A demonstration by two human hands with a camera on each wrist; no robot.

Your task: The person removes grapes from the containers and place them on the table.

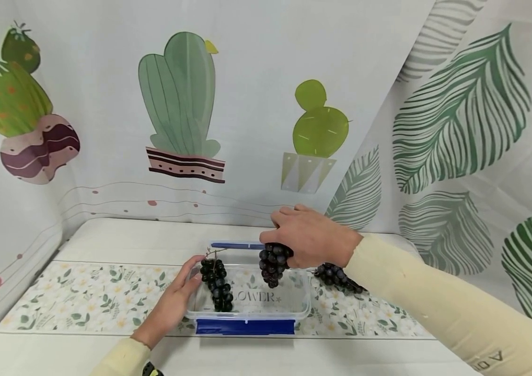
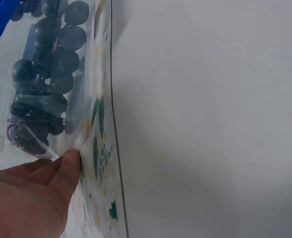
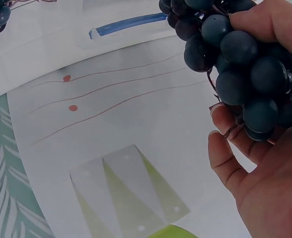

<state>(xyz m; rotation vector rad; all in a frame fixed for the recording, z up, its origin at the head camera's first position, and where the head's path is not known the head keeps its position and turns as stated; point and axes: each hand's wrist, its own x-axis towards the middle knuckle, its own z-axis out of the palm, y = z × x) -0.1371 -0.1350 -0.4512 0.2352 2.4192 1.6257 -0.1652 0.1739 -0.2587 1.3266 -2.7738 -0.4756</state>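
A bunch of dark grapes [image 1: 274, 263] hangs from my right hand [image 1: 313, 235], which grips it above a clear plastic container [image 1: 247, 315] with blue clip flaps. In the right wrist view, thumb and fingers hold the grapes [image 3: 238, 69] around the stem. Inside the container's left end lies another bunch [image 1: 217, 284], its stem reaching up past the back rim. My left hand [image 1: 174, 300] touches the container's left side. In the left wrist view, its fairly straight fingers [image 2: 66, 173] rest against the clear wall, with grapes [image 2: 49, 74] showing through.
A third bunch of grapes [image 1: 338, 278] lies on the floral cloth right of the container, partly behind the right forearm. The white table [image 1: 120, 245] carries a flowered runner [image 1: 92, 295]. A cactus-printed curtain [image 1: 256, 104] stands behind it.
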